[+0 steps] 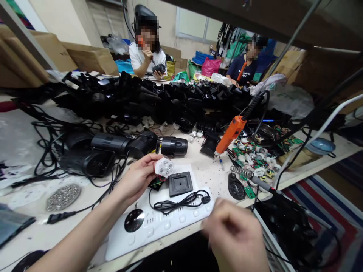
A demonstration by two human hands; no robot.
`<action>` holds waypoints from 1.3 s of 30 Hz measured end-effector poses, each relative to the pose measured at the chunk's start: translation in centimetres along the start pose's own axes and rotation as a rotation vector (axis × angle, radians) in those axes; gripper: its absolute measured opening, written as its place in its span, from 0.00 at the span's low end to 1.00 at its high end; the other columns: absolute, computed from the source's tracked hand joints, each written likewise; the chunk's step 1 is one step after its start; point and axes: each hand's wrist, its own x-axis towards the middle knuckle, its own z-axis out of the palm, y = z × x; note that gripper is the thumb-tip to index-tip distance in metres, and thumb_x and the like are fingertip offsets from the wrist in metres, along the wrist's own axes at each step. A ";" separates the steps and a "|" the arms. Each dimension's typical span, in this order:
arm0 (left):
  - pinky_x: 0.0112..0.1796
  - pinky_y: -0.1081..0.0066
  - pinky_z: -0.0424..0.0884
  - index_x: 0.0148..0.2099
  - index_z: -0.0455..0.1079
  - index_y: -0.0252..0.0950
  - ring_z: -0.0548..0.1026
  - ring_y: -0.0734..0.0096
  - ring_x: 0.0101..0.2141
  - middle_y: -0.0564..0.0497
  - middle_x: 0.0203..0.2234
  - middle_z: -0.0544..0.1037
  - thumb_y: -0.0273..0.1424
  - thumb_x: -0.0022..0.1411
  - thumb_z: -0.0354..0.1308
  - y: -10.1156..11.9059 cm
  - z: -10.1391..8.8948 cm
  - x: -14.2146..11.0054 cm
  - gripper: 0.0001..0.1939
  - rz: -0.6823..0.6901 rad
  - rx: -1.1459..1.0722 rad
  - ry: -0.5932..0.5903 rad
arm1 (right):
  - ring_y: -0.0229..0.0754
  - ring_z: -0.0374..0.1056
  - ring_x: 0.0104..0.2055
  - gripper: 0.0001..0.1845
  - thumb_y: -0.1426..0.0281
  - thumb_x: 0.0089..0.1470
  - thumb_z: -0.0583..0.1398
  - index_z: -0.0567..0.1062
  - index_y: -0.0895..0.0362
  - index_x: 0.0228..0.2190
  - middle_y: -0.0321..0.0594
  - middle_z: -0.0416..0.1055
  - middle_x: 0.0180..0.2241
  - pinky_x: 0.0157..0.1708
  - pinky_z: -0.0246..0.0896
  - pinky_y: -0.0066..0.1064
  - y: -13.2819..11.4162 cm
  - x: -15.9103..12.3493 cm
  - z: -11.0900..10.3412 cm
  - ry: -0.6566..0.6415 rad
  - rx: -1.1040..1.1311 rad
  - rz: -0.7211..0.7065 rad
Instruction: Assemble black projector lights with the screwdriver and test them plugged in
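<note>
My left hand (pixel 140 175) pinches a small white LED lens module (pixel 164 167) with several clear lenses and thin red wires below it. Just under it is a dark piece with a bit of green circuit board (pixel 155 184), partly hidden by my fingers. Beside that lies a black square plastic frame (pixel 180 184). A coiled black cable (pixel 178 202) rests on a white panel (pixel 161 228) with a round dark dial. My right hand (pixel 235 232) hovers at the table's front edge, fingers curled and blurred; whether it holds anything is hidden.
An orange electric screwdriver (pixel 231 134) hangs over the table. Green circuit boards (pixel 249 162) pile up at the right, near a soldering iron (pixel 263 184) in a coil holder. Black housings (pixel 113 145) and a dish of screws (pixel 62 197) lie left. Two people sit across the table.
</note>
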 end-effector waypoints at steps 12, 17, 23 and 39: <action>0.34 0.76 0.72 0.36 0.74 0.33 0.75 0.73 0.32 0.49 0.31 0.80 0.26 0.47 0.64 -0.2 -0.9 0.6 0.10 0.020 -0.013 0.006 | 0.43 0.71 0.29 0.11 0.65 0.67 0.48 0.68 0.55 0.37 0.39 0.70 0.27 0.28 0.62 0.32 9.1 1.7 0.4 -0.077 -0.638 -0.347; 0.32 0.76 0.71 0.36 0.74 0.33 0.74 0.73 0.30 0.49 0.30 0.80 0.24 0.47 0.63 -0.3 -1.0 0.8 0.10 0.028 -0.025 0.007 | 0.42 0.70 0.25 0.14 0.63 0.68 0.44 0.65 0.53 0.34 0.36 0.68 0.24 0.24 0.59 0.32 9.2 2.2 0.3 -0.126 -0.763 -0.397; 0.32 0.76 0.72 0.35 0.74 0.33 0.75 0.71 0.31 0.49 0.29 0.79 0.24 0.49 0.62 -0.4 -0.8 0.8 0.08 0.021 -0.066 -0.020 | 0.41 0.68 0.20 0.15 0.63 0.68 0.42 0.61 0.52 0.31 0.33 0.65 0.21 0.19 0.54 0.31 8.3 2.6 0.3 -0.143 -0.836 -0.415; 0.36 0.79 0.76 0.35 0.76 0.32 0.78 0.74 0.33 0.48 0.32 0.81 0.13 0.53 0.52 5.8 -4.0 0.0 0.15 0.198 -0.301 0.164 | 0.40 0.70 0.25 0.12 0.63 0.61 0.53 0.62 0.53 0.27 0.35 0.69 0.23 0.27 0.61 0.28 2.8 17.0 6.4 -0.028 -0.291 -0.241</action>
